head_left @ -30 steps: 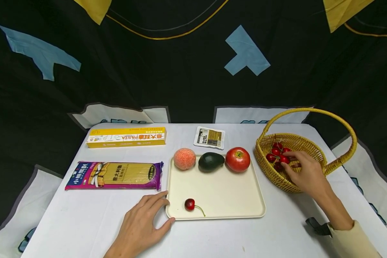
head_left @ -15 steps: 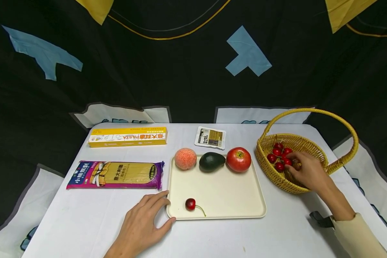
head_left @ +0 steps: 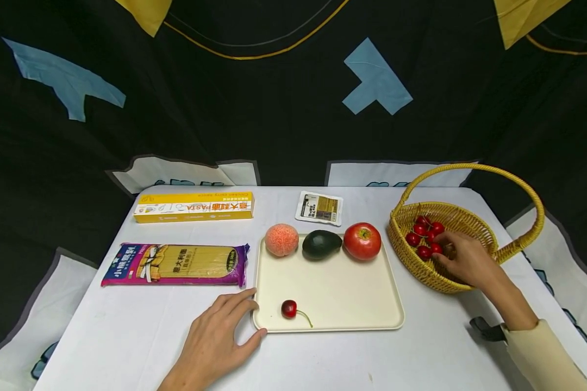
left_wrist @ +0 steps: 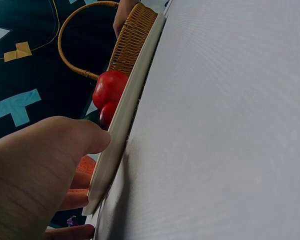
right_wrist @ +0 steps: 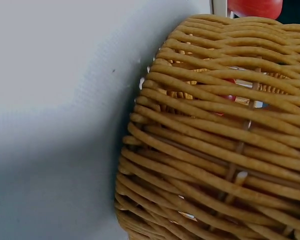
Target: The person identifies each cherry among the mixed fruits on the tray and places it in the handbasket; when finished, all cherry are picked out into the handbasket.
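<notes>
My left hand [head_left: 215,339] lies at the near left corner of the cream tray [head_left: 332,296], fingers spread and fingertips against its edge. In the left wrist view the thumb [left_wrist: 92,137] touches the tray's rim. My right hand [head_left: 467,260] reaches into the yellow wicker basket [head_left: 423,277] and pinches a red cherry [head_left: 436,248] between thumb and fingers. Several other cherries [head_left: 419,230] lie beside it. A single cherry [head_left: 288,309] with a green stem rests on the tray. The right wrist view is filled mostly by the basket's woven side [right_wrist: 215,135], which hides the fingers.
Along the tray's far edge sit a peach-like fruit [head_left: 281,240], a dark green avocado [head_left: 320,245] and a red apple [head_left: 362,241]. A small packet [head_left: 319,208] lies behind them. At left are a pasta box [head_left: 193,207] and a pasta bag [head_left: 176,265]. The basket's handle [head_left: 489,169] arches high.
My right hand has shifted slightly to the right within the basket, and more of the cherries show beside its fingertips. My left hand stays at the tray's corner.
</notes>
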Demonstrator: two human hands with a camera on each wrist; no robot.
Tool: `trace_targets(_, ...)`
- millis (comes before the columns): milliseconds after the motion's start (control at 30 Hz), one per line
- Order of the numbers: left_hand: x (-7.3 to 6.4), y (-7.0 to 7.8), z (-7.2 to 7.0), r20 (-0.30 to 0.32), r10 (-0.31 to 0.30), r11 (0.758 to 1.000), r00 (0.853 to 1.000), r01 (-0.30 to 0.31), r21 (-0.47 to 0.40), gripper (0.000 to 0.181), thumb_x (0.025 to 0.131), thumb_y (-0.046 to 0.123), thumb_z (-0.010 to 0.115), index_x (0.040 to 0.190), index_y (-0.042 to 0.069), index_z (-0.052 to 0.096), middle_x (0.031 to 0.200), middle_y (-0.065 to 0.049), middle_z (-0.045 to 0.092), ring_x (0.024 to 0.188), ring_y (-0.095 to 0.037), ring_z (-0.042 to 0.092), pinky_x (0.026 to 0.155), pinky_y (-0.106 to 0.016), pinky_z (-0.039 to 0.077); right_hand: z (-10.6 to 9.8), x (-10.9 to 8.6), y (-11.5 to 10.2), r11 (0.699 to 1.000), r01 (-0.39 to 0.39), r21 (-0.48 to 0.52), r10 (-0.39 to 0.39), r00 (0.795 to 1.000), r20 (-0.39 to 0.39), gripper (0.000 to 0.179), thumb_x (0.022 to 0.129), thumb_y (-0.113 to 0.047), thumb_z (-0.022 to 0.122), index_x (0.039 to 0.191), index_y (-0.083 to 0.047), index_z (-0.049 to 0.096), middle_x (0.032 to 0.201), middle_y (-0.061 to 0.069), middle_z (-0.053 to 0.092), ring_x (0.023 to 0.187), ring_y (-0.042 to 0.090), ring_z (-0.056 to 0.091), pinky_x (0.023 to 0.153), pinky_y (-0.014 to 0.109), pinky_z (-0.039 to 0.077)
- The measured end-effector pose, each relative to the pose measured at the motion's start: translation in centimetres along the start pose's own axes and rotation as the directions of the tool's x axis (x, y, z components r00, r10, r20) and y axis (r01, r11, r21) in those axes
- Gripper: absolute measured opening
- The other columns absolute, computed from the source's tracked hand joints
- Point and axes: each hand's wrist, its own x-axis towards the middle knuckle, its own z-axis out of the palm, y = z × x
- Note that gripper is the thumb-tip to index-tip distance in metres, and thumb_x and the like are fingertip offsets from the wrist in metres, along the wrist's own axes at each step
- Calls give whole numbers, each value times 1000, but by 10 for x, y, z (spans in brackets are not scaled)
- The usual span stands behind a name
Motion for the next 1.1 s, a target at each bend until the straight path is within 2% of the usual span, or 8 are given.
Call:
trace_targets(133, 0, 0, 0, -1, -1, 1000, 1000, 1, 0, 40, 80, 50, 90, 108, 26, 75, 141, 5, 70, 118, -17, 68, 82, -42, 63, -1, -1, -4, 1000, -6, -16, 6, 1000, -30, 37, 89, -9, 86, 119, 5, 70, 101, 22, 71, 87, 35, 67, 71, 51, 59)
trace_targets(233, 1, 0, 0, 1, -1, 1000, 1000, 1, -1, 40, 80, 50, 90, 108, 27, 75, 141, 5, 71, 119, -17, 68, 82, -42, 64, -2, -3, -10, 1000, -4, -26, 2, 996, -85, 37, 90, -11, 86, 120, 2, 71, 109, 27, 71, 95, 43, 69, 75, 61, 59)
trace_targets(333, 1, 0, 0, -4, 4, 1000, 1000, -4, -1, 40, 80, 50, 90, 108, 26, 75, 141, 4, 71, 119, -17, 68, 81, -42, 64, -4, -3, -20, 1000, 4, -25, -7, 988, -153, 36, 91, -13, 86, 120, 1, 72, 114, 29, 71, 99, 46, 69, 77, 65, 59)
trace_targets(467, 1, -1, 0, -12, 9, 1000, 1000, -9, -6, 41, 80, 50, 90, 109, 26, 75, 141, 4, 71, 118, -17, 68, 81, -42, 64, -3, -4, -41, 999, 43, -9, -44, 970, -239, 34, 90, -11, 86, 120, 1, 73, 114, 26, 71, 88, 40, 69, 69, 57, 60)
trace_targets(600, 0, 0, 0, -1, 4, 1000, 1000, -4, -7, 40, 80, 50, 90, 109, 27, 75, 141, 4, 70, 119, -17, 68, 82, -42, 63, 3, -8, -59, 994, 104, 19, -94, 952, -291, 33, 90, -8, 85, 121, -1, 73, 114, 21, 71, 85, 34, 69, 67, 49, 60)
trace_targets(867, -1, 1, 0, 17, 0, 1000, 1000, 0, -3, 40, 81, 51, 90, 109, 26, 75, 142, 4, 70, 120, -18, 67, 85, -43, 63, 18, -7, -92, 980, 194, 47, -170, 937, -306, 38, 86, -4, 88, 122, -4, 73, 113, 12, 72, 85, 26, 68, 69, 45, 63)
trace_targets(1100, -1, 0, -1, 9, 4, 1000, 1000, -4, -3, 40, 81, 51, 89, 109, 27, 75, 142, 4, 70, 120, -17, 67, 85, -42, 63, 37, -5, -122, 938, 341, 58, -308, 900, -308, 40, 83, -3, 90, 119, -6, 74, 112, 9, 73, 95, 27, 73, 75, 47, 64)
